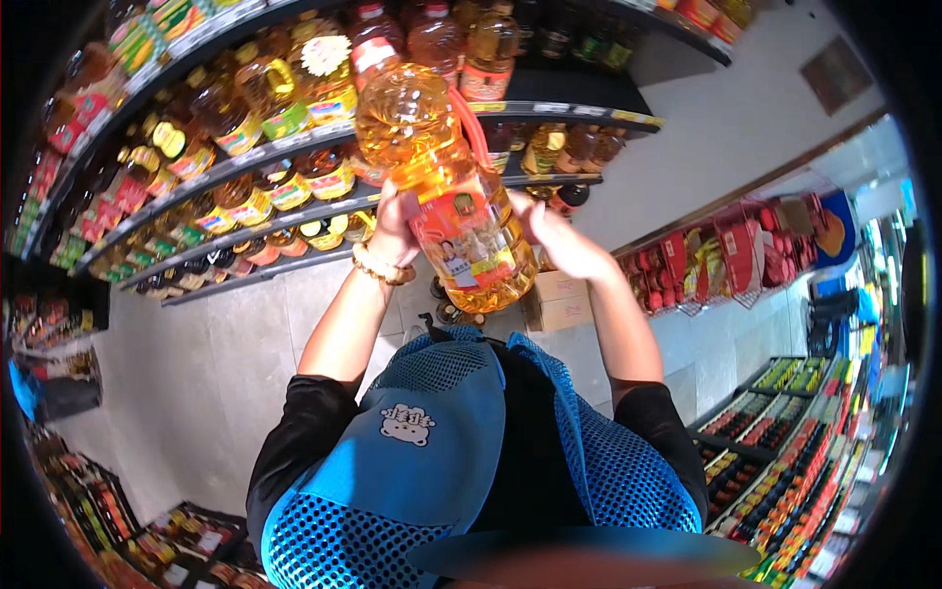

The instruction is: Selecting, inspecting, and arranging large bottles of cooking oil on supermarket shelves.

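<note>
A large clear plastic bottle of amber cooking oil [478, 243] is held tilted in front of my chest. It has a red carrying handle [471, 129] and a red and yellow label bearing writing and pictures. My left hand [395, 228], with a beaded bracelet [383, 269] at the wrist, grips the bottle's left side near its narrowed waist. On the opposite side, my right hand [556, 235] lies against the bottle, slightly blurred, its fingertips partly hidden behind it. The cap is not visible.
Shelves [316, 136] of oil bottles curve across the front and left. Cardboard boxes [563, 302] and several dark bottles [447, 313] stand on the tiled floor below. A wire rack [706, 272] of red packages is at right; more stocked shelves [780, 442] line the lower right.
</note>
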A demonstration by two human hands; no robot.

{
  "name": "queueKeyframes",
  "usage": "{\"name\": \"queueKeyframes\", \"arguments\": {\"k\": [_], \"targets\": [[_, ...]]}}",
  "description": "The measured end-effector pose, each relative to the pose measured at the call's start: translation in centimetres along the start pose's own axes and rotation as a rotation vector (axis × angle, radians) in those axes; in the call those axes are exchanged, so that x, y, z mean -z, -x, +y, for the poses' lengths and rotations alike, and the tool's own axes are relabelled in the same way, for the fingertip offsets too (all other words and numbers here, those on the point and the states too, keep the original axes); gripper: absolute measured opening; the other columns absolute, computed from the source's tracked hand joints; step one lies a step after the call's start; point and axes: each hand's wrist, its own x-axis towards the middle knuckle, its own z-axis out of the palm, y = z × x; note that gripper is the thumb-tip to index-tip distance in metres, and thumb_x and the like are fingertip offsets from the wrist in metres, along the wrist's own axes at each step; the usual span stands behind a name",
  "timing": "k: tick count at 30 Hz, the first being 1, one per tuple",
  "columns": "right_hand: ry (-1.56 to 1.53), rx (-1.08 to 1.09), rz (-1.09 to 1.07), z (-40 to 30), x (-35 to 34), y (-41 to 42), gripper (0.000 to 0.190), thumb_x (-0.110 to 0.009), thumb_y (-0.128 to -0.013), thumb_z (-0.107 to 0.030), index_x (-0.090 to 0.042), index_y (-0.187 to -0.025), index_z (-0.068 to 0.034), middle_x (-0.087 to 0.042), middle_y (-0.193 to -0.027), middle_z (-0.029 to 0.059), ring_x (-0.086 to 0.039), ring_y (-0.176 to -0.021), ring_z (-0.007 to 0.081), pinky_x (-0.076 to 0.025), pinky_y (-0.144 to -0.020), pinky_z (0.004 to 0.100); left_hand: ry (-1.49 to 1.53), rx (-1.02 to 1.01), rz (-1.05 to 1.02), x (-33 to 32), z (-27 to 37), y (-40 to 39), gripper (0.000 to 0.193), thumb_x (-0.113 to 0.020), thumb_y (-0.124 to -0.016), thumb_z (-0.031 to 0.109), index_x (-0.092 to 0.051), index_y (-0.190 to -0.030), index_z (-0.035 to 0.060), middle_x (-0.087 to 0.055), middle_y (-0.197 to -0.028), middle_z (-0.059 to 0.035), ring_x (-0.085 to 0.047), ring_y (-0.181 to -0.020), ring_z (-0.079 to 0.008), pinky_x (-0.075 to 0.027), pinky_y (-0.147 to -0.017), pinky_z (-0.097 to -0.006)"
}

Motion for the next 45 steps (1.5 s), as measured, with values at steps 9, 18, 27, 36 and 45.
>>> {"name": "queueKeyframes", "arguments": {"k": [9,18,27,36,45], "targets": [[-0.170,-0.048,-0.129,-2.6,-4.1,-1.4,0.091,-0.015,-0.097,-0.069,-0.009,-0.156,0.000,-0.044,-0.146,0.0177,-0.056,-0.120,0.0249,-0.058,-0.073,0.0304,0.362,0.143,0.156,4.1,2.6,1.3,0.081,-0.060,-0.084,0.069,-0.053,-0.133,0.0043,-0.067,-0.119,-0.0115,-0.066,-0.106,-0.0276,-0.053,-0.094,-0.0465],[-0.107,0.316,0.026,-1.5,-4.5,-3.0,0.085,-0.050,-0.099,-0.052,-0.017,-0.155,0.002,-0.025,-0.159,0.0184,-0.022,-0.148,0.0277,-0.020,-0.119,0.0406,0.021,0.069,0.140,0.3,5.8,0.1,0.063,-0.065,-0.090,0.048,-0.054,-0.132,0.0020,-0.066,-0.120,-0.0114,-0.065,-0.106,-0.0215,-0.051,-0.095,-0.0395],[-0.853,0.046,0.168,5.6,-4.5,-2.6,0.090,-0.069,-0.079,-0.026,-0.024,-0.154,-0.003,-0.043,-0.149,0.0151,-0.046,-0.135,0.0253,-0.038,-0.113,0.0413,-0.698,0.325,0.194,-2.7,6.1,-0.9,0.051,-0.066,-0.094,0.029,-0.052,-0.130,-0.0034,-0.067,-0.117,-0.0117,-0.064,-0.101,-0.0164,-0.052,-0.087,-0.0290],[-1.288,0.134,-0.101,5.9,-3.4,-0.8,0.108,-0.075,-0.069,-0.062,-0.032,-0.150,-0.004,-0.046,-0.146,0.0206,-0.052,-0.128,0.0388,-0.042,-0.108,0.0563,-1.212,0.219,0.014,-7.2,6.7,-0.8,0.059,-0.079,-0.085,0.022,-0.050,-0.130,-0.0015,-0.066,-0.102,-0.0058,-0.062,-0.081,-0.0049,-0.051,-0.066,-0.0212],[-1.325,0.158,0.004,6.1,-2.7,1.6,0.120,-0.068,-0.062,-0.082,-0.028,-0.152,-0.014,-0.048,-0.139,0.0245,-0.056,-0.117,0.0466,-0.054,-0.081,0.0685,-1.213,0.080,0.009,-10.8,4.7,-1.1,0.066,-0.084,-0.076,0.037,-0.054,-0.112,-0.0092,-0.065,-0.074,-0.0110,-0.063,-0.063,-0.0134,-0.052,-0.058,-0.0282]]}}
